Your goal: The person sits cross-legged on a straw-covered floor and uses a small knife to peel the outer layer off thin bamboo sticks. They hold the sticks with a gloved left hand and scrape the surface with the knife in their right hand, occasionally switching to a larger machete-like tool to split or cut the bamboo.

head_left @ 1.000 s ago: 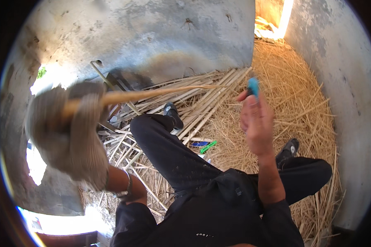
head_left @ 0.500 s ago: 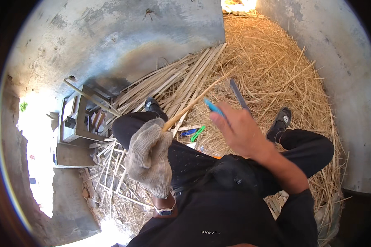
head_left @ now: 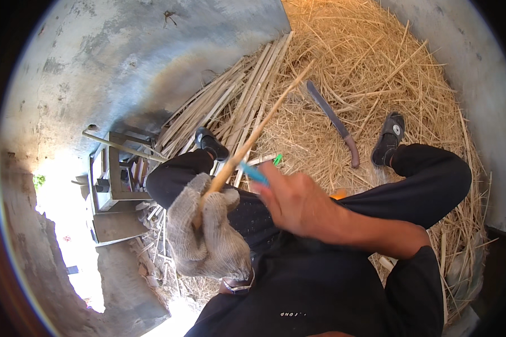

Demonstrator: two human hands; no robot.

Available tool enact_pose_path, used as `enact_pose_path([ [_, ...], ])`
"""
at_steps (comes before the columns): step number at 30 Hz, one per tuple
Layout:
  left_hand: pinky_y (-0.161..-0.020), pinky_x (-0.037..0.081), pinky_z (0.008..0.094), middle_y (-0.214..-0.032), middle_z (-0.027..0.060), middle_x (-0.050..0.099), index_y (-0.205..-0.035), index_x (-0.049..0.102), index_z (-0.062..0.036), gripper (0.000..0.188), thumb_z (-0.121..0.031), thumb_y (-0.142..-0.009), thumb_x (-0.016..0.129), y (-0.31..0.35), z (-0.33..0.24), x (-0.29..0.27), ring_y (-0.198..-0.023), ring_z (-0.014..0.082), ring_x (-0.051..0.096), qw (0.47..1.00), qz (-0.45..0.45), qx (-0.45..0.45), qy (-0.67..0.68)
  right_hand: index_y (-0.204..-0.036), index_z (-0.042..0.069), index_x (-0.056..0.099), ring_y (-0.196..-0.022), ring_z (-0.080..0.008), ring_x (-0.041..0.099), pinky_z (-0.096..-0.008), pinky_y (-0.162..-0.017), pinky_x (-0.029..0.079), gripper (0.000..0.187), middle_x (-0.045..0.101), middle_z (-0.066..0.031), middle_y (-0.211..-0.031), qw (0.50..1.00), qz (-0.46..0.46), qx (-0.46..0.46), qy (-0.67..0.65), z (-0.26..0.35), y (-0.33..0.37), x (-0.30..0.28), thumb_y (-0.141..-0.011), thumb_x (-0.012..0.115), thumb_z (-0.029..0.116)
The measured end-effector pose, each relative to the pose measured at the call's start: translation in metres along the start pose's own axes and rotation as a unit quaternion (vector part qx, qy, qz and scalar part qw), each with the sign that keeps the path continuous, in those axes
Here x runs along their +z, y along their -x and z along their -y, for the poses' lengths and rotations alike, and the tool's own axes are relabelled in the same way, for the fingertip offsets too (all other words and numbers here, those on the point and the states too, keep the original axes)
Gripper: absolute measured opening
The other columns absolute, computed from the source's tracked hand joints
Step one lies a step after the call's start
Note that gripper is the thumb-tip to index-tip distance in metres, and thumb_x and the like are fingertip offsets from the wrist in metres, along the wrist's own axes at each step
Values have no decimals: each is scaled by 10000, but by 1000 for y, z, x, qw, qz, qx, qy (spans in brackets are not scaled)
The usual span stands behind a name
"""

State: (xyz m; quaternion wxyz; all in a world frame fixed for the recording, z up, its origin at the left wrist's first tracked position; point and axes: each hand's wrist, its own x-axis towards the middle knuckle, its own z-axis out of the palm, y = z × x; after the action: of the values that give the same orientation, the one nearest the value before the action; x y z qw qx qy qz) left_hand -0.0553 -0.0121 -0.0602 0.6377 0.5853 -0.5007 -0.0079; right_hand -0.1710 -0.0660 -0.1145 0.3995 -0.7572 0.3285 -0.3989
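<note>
My left hand (head_left: 208,236) wears a grey knitted glove, its fingers wrapped round the thick end of a long, tapering wooden stick (head_left: 255,135). The stick slants up and away to the right over the floor. Bare and closed, my right hand (head_left: 296,203) grips a slim blue tool (head_left: 254,173); its tip comes close to the stick just beyond the glove, though whether they touch I cannot tell. A machete (head_left: 330,117) with a brown handle lies on the shavings between my feet.
Pale split strips (head_left: 244,92) are heaped along the wall at the far left. Curly shavings (head_left: 360,62) cover the floor ahead and right. A small wooden cabinet (head_left: 118,174) stands on the left. Near my legs lies a green plastic piece (head_left: 278,160).
My right hand has come left and nearer to me with the blue tool. The gloved hand has turned, its fingers now showing round the stick. The view has shifted, uncovering the machete's handle.
</note>
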Motion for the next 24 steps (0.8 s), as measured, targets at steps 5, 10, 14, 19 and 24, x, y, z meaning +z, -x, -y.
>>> enact_pose_path([
  [5, -553, 586, 292, -916, 236, 688, -1020, 642, 75, 180, 43, -856, 709, -6, 14, 5, -673, 221, 684, 997, -77, 12, -13, -979, -2, 479, -478, -412, 584, -483, -435, 447, 246, 522, -197, -513, 996, -9, 83, 42, -29, -11, -6, -1017, 537, 235],
  [10, -498, 538, 263, -844, 192, 684, -954, 661, 68, 140, 36, -839, 735, -5, 8, 9, -602, 174, 653, 992, -88, -71, -58, -992, -1, 480, -464, -418, 565, -474, -425, 416, 226, 502, -188, -506, 997, 5, 79, 24, -27, -7, 8, -1016, 541, 215],
  [14, -414, 417, 213, -743, 133, 650, -865, 655, 34, 130, -82, -913, 692, -12, 11, 10, -483, 127, 591, 990, -91, -81, -67, -963, 4, 466, -484, -413, 590, -489, -437, 454, 269, 540, -189, -524, 995, 48, 76, 31, -9, -10, 6, -1020, 524, 260],
  [19, -373, 362, 201, -654, 95, 608, -804, 623, 6, 332, -254, -1007, 581, -29, 3, 11, -398, 110, 548, 981, -70, -111, -146, -965, 0, 459, -527, -427, 607, -509, -466, 477, 281, 564, -200, -554, 992, 73, 85, 59, -17, -5, 5, -1021, 514, 269],
  [24, -411, 394, 237, -602, 65, 611, -782, 620, -24, 387, -338, -1005, 581, -52, -8, 8, -422, 138, 575, 965, -47, -206, -157, -999, -5, 462, -560, -430, 612, -506, -496, 484, 263, 597, -214, -627, 994, 81, 75, -7, -7, -9, 2, -1017, 519, 252],
])
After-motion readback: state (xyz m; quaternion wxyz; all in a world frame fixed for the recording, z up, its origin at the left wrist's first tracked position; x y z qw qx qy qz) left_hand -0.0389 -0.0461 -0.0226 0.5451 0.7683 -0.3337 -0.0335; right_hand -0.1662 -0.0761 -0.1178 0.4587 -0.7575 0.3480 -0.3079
